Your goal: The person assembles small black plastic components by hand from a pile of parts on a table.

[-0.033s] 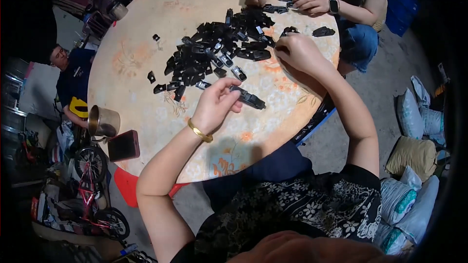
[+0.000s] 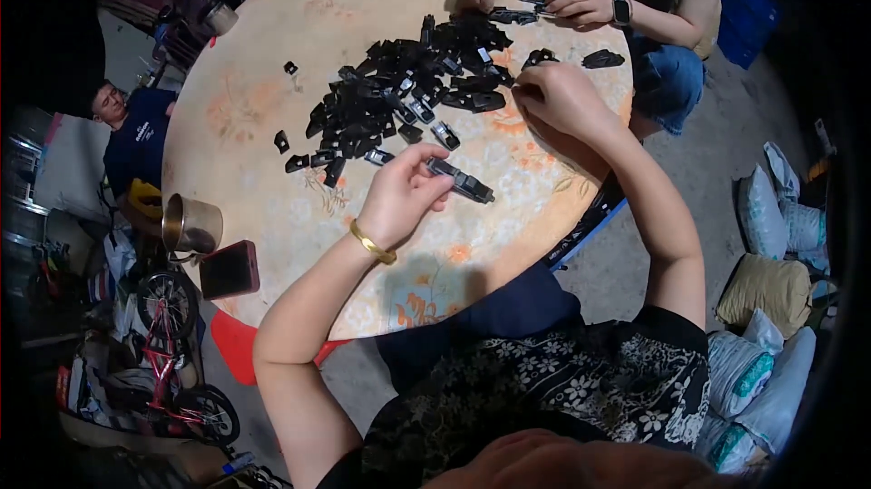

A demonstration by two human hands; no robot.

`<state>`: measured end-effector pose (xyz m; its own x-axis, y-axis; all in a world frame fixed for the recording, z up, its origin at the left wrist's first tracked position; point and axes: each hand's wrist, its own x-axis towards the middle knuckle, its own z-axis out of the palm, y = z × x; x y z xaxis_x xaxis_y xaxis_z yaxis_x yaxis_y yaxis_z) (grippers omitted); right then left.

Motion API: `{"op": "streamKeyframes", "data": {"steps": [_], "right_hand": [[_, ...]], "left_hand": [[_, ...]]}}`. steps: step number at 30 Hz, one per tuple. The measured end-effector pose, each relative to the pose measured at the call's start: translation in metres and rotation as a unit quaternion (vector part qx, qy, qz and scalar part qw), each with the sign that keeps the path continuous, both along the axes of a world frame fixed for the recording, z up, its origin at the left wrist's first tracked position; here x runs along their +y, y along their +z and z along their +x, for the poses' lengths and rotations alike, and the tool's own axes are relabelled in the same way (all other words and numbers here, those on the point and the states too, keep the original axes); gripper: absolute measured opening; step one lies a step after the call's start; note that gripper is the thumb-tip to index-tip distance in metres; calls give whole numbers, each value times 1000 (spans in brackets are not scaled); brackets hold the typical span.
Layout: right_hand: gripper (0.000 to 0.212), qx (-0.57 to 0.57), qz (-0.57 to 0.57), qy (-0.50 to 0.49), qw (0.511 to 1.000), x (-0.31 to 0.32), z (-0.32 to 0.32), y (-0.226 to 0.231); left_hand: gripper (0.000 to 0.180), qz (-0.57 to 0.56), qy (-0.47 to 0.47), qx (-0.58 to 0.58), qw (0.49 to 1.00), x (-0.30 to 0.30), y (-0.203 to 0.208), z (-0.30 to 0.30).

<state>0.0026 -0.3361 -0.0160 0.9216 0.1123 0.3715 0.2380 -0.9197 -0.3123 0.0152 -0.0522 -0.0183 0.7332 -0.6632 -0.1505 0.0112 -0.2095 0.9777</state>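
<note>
Between the thumb and fingers of my left hand (image 2: 399, 197) is a long black plastic part (image 2: 470, 185), pointing right, just above the table or resting on it. My right hand (image 2: 564, 101) is closed at the right side of the pile, fingertips bent down and hidden. Whether they pinch a small piece I cannot make out. Just beyond it lies a black part (image 2: 539, 57). The heap of black plastic parts (image 2: 381, 90), some with shiny metal pieces, spreads in front of both hands. A single metal-and-black piece (image 2: 445, 135) sits close to my left fingers.
Across the round, flower-patterned table (image 2: 263, 135), another person's hands (image 2: 581, 4) handle similar parts. A metal pot (image 2: 192, 224) and a dark phone (image 2: 229, 270) stand at the left edge. Another person (image 2: 141, 140) is beyond it. Sacks (image 2: 764, 294) lie on the floor at right.
The person at the far left has shifted their head and drawn their arm back from the pot. My hands have hardly moved.
</note>
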Motion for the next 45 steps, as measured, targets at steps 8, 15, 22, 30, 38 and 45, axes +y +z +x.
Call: {"op": "streamKeyframes", "data": {"steps": [8, 15, 22, 30, 38, 45], "right_hand": [[38, 45, 280, 81, 956, 40, -63, -6], [34, -14, 171, 113, 979, 32, -80, -8], [28, 36, 64, 71, 995, 13, -99, 8], [25, 26, 259, 131, 957, 42, -94, 7], [26, 2, 32, 143, 989, 39, -87, 13], [28, 2, 74, 190, 979, 51, -72, 3]], "left_hand": [[30, 180, 1, -570, 801, -8, 8, -20], [28, 216, -43, -458, 861, -23, 10, -43], [20, 49, -139, -502, 852, -15, 1, -25], [21, 99, -30, -412, 905, -14, -1, -18], [17, 90, -30, -424, 901, -12, -1, -17], [16, 64, -39, -404, 912, -19, 0, -21]]}}
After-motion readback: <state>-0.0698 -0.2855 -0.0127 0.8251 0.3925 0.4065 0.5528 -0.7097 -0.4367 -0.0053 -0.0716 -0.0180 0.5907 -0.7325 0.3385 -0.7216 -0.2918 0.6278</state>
